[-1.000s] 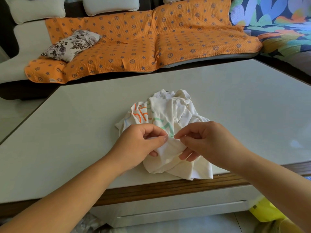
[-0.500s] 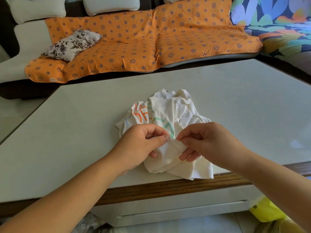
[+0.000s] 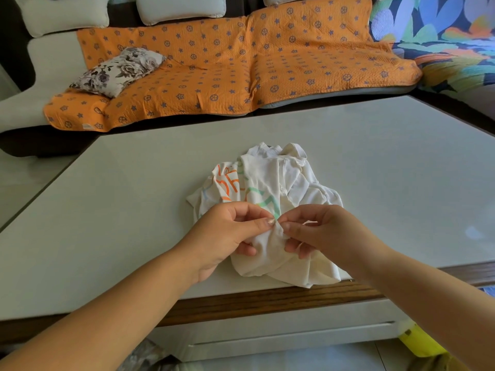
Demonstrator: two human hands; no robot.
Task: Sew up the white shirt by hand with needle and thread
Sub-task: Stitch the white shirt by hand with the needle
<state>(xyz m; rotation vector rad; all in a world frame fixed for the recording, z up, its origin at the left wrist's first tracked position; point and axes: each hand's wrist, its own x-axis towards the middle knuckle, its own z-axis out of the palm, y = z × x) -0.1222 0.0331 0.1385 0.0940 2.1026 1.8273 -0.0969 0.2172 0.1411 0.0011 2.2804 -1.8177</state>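
From the head view, the white shirt lies crumpled in a heap on the table, close to the near edge, with its front hem just over the wooden lip. Orange and green print shows on the folds toward the left.

My left hand pinches a small ridge of the cloth between thumb and forefinger, the other fingers curled under the fabric. My right hand meets it almost fingertip to fingertip and pinches the same ridge from the other side. A pale strand crosses my right fingers and may be thread. I cannot make out a needle; it is too small to tell.

I judge this to be mid-stitch, or the lining-up just before one, with the two sides of the opening held together at the ridge.

The next move calls for a steady left pinch, so the layers do not slip, while my right fingers drive the point through both and draw the thread snug without puckering.

Behind the table stands a sofa with an orange cover and a floral cushion.
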